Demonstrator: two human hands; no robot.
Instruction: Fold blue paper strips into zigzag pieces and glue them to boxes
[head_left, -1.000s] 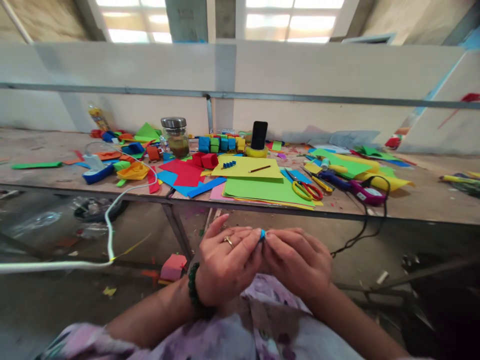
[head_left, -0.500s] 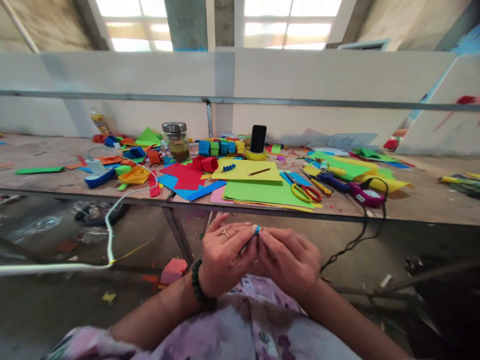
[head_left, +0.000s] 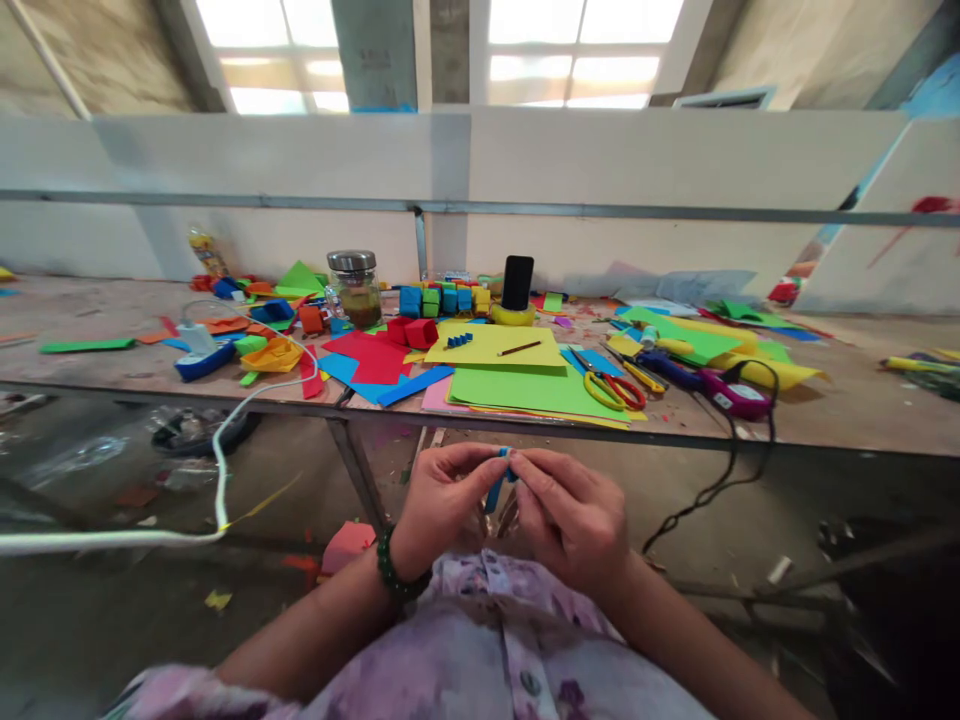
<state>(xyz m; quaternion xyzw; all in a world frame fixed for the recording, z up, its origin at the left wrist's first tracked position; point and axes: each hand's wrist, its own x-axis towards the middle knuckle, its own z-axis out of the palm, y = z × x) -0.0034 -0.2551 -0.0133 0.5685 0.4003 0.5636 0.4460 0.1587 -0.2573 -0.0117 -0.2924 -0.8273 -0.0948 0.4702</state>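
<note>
A narrow blue paper strip (head_left: 493, 497) is pinched between my two hands, in front of the table edge and above my lap. My left hand (head_left: 448, 505) is closed on it with thumb and fingers; a dark green bead bracelet circles that wrist. From the other side, my right hand (head_left: 576, 515) pinches the strip's upper end, fingertips nearly touching the left ones. One end of the strip hangs down between the hands. Beyond them, small folded blue pieces (head_left: 459, 341) and a pencil (head_left: 519, 348) lie on a yellow sheet (head_left: 487, 355).
Scissors (head_left: 611, 388) and a yellow cutter (head_left: 641, 368) lie right of the green sheets (head_left: 525, 388). Behind stand a phone (head_left: 517, 283), a glass jar (head_left: 358, 290) and paper cubes (head_left: 431, 302). A glue gun (head_left: 731, 393) is at right; a white cable (head_left: 219, 455) hangs at left.
The left fingers have changed their hold, the raised ones now folding in. More of the blue strip shows, hanging below the fingertips. The camera view has tilted slightly.
</note>
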